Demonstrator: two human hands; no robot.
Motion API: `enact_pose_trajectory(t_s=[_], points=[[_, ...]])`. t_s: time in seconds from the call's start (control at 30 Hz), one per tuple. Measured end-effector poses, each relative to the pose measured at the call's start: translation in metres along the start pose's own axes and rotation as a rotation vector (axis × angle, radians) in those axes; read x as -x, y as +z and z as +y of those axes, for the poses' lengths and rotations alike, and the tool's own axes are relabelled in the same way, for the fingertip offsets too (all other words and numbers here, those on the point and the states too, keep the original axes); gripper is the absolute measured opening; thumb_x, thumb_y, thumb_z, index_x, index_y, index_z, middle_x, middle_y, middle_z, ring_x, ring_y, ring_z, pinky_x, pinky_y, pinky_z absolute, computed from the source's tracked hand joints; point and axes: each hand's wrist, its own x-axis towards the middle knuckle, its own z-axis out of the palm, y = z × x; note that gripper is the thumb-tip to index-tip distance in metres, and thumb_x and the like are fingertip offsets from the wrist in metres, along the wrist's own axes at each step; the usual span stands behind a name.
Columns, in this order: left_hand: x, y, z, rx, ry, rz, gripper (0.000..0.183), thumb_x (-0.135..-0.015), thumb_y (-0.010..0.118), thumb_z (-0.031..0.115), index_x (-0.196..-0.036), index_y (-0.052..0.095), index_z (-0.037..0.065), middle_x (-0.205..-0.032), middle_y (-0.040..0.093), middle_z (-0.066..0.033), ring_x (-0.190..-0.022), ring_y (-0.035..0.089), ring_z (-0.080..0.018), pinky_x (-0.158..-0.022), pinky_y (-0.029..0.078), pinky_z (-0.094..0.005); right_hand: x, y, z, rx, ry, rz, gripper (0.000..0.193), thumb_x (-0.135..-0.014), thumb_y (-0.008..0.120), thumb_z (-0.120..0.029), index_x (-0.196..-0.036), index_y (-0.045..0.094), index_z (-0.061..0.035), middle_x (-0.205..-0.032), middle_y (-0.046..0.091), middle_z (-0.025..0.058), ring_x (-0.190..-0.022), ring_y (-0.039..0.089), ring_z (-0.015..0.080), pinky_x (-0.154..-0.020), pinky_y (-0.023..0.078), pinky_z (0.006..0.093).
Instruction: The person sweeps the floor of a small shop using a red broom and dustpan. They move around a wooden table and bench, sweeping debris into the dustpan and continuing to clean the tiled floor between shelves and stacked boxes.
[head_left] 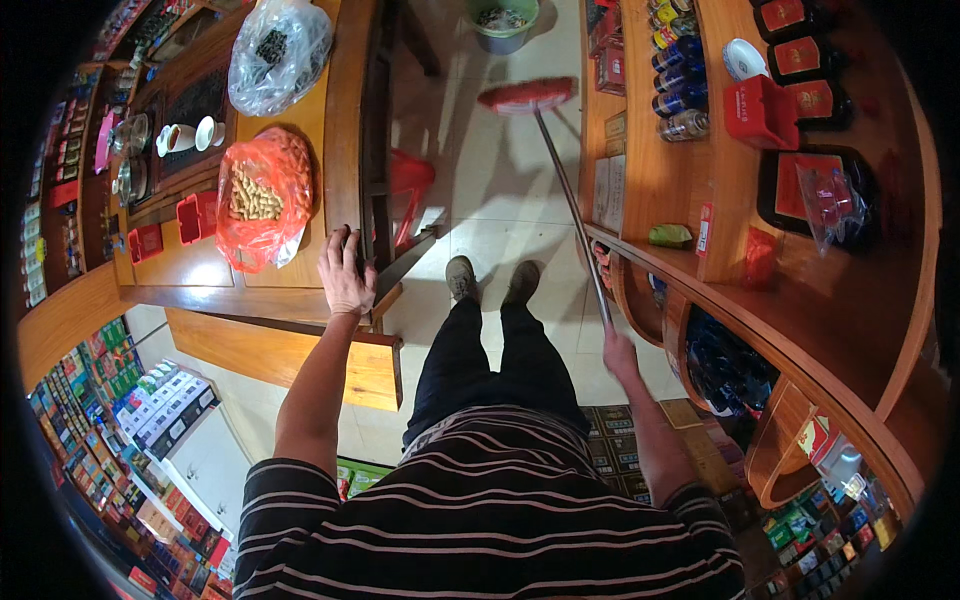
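Note:
My right hand [620,355] is closed round the upper end of a broom's long metal handle [568,185]. The broom's red bristle head [527,94] lies well ahead on the tiled floor, between the wooden table and the shelf. My left hand [347,275] rests on the near right corner of the wooden table [345,130], fingers stretched out and holding nothing. Close to it on the tabletop sits a red plastic bag [235,245] full of peanuts in the shell [256,195]. Beyond that lies a clear plastic bag [300,75] with dark contents.
A green tub [500,38] holding debris stands at the far end of the aisle. Something red, perhaps a stool [408,180], is beside the table. To the right runs a wooden shelf [680,190] with bottles and a red box [760,112]. White cups [208,133] are on the table.

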Motion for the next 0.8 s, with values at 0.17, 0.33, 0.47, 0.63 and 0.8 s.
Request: enact_pose_trajectory(t_s=[0.17,0.33,0.47,0.63,0.8], points=[[-0.001,0.003,0.003,-0.032,0.009,0.010,0.056,-0.074,0.057,0.017,-0.128,0.044,0.010,-0.132,0.040,-0.0129,-0.123,0.035,-0.0359,-0.102,0.029,-0.0479,-0.161,-0.008,-0.091,-0.281,-0.084,0.140,0.051,-0.093,0.034,-0.040,-0.087,0.058,0.0053,-0.082,0.061,0.0266,-0.078,0.061,0.0415,-0.066,0.046,0.0474],[-0.001,0.002,0.003,-0.025,0.017,0.011,0.055,-0.074,0.056,0.017,-0.127,0.044,0.009,-0.131,0.041,-0.0139,-0.122,0.036,-0.0362,-0.102,0.029,-0.0483,-0.072,0.050,-0.010,-0.197,0.334,-0.181,0.069,-0.091,0.027,-0.056,-0.088,0.060,0.0042,-0.081,0.063,0.0218,-0.077,0.062,0.0336,-0.069,0.048,0.0455],[-0.003,-0.003,0.003,-0.033,-0.012,-0.010,0.054,-0.073,0.056,0.016,-0.126,0.045,0.009,-0.130,0.041,-0.0139,-0.121,0.037,-0.0362,-0.100,0.031,-0.0481,0.060,0.056,0.053,-0.144,0.530,-0.288,0.074,-0.090,0.032,-0.059,-0.091,0.062,0.0080,-0.081,0.064,0.0232,-0.082,0.065,0.0326,-0.069,0.049,0.0450],[-0.005,-0.005,0.003,-0.029,-0.063,-0.053,0.059,-0.068,0.058,0.012,-0.125,0.044,0.009,-0.130,0.040,-0.0141,-0.122,0.036,-0.0371,-0.099,0.032,-0.0494,0.136,-0.069,0.034,-0.729,0.499,-0.454,0.042,-0.095,0.041,-0.046,-0.069,0.044,-0.0119,-0.051,0.029,-0.0047,-0.041,0.027,0.0106,-0.038,0.022,0.0285],[-0.002,0.000,-0.006,-0.031,-0.077,-0.113,0.063,-0.063,0.060,0.014,-0.123,0.045,0.007,-0.129,0.039,-0.0166,-0.122,0.035,-0.0390,-0.098,0.031,-0.0527,0.083,-0.163,-0.077,-0.856,0.535,-0.637,0.048,-0.092,0.036,-0.058,-0.073,0.044,-0.0143,-0.051,0.031,-0.0057,-0.037,0.026,0.0077,-0.036,0.023,0.0247]])
